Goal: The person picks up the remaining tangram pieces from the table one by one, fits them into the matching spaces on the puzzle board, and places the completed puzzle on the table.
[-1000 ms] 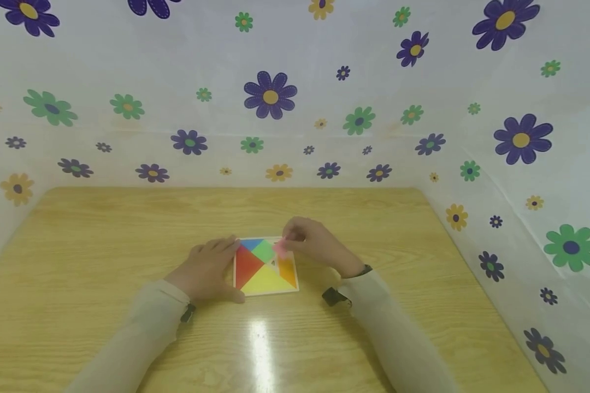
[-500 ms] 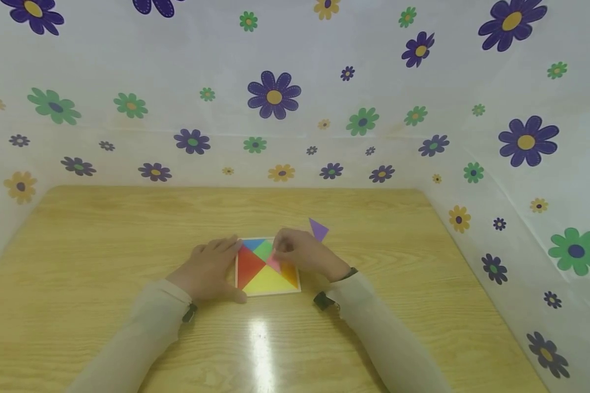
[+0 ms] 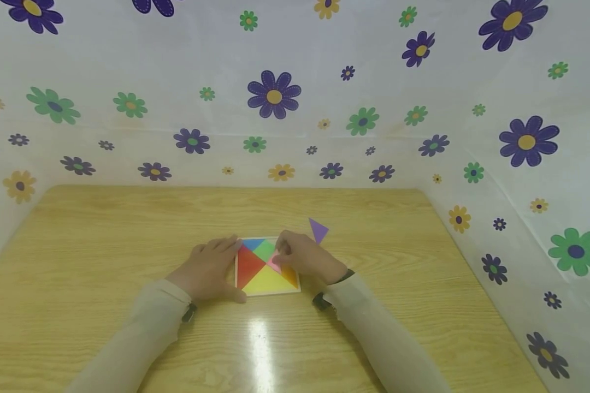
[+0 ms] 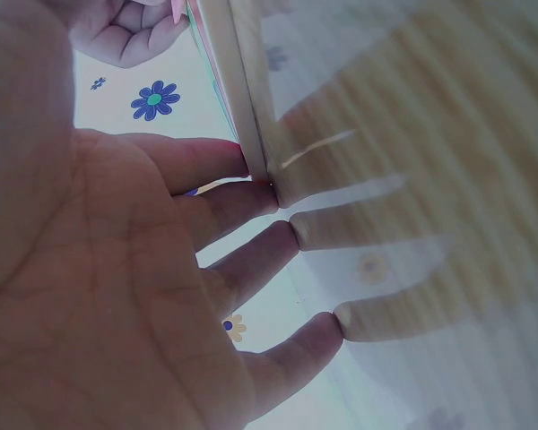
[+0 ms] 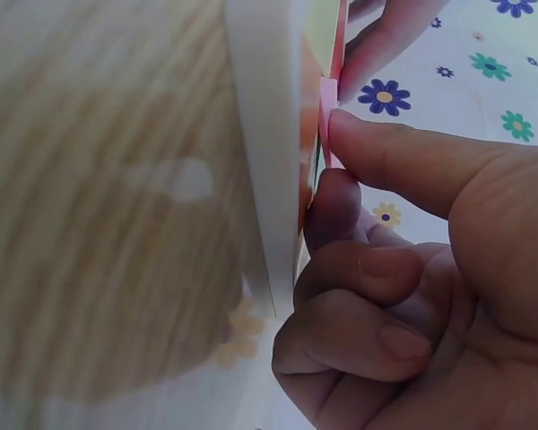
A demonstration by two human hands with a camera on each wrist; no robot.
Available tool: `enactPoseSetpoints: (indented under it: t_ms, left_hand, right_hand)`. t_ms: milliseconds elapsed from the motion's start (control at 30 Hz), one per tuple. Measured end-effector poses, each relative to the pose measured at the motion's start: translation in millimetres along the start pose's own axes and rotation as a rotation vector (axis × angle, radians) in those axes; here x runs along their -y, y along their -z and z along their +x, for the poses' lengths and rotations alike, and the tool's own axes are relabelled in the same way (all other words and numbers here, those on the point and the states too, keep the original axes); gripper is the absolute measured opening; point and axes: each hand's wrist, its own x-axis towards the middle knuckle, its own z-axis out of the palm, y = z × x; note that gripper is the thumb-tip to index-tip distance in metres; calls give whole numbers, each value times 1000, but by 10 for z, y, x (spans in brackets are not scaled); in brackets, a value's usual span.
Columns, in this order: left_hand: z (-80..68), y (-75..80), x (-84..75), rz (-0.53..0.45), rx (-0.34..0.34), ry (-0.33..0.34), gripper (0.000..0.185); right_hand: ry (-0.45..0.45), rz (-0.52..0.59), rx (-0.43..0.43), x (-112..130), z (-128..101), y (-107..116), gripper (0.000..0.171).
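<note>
A square tangram board [image 3: 270, 295] with a pale rim lies on the table. Red [image 3: 248, 266], yellow [image 3: 269, 281], blue [image 3: 251, 244], green [image 3: 264, 250] and orange [image 3: 291, 277] pieces are in it. My left hand [image 3: 207, 271] is at the board's left side, its fairly straight fingers touching the edge in the left wrist view. The right hand [image 3: 306, 255] is over the board's right part. Its thumb and index finger pinch a small pink tangram piece [image 5: 328, 107] next to the green and yellow ones. The right hand hides the board's upper right corner.
A purple triangle piece [image 3: 318, 230] lies on the wooden table [image 3: 128, 218], just behind the right hand. White flower-printed sheeting [image 3: 295, 120] stands along the back and sides of the table.
My right hand has brought the pink piece down and slightly left, toward the middle of the board. The purple triangle has come into view behind it. My left hand stays at the board's edge.
</note>
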Motion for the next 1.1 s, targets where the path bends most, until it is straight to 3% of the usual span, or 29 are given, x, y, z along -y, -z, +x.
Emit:
enactPoseSetpoints:
  t_ms: [633,900,1100]
  left_hand:
    - [-9,33,-32,0,-1,-10,120]
    - [-2,33,-28,13,-1,-16,120]
    - [-9,39,-32,13,1,-16,121]
  right_hand:
    - [-40,-8,-8,33,-47,-23,36]
    - [13,-62,-14,58,-64,-31,14]
    - [22,-73,-26,67,-88,-29,13]
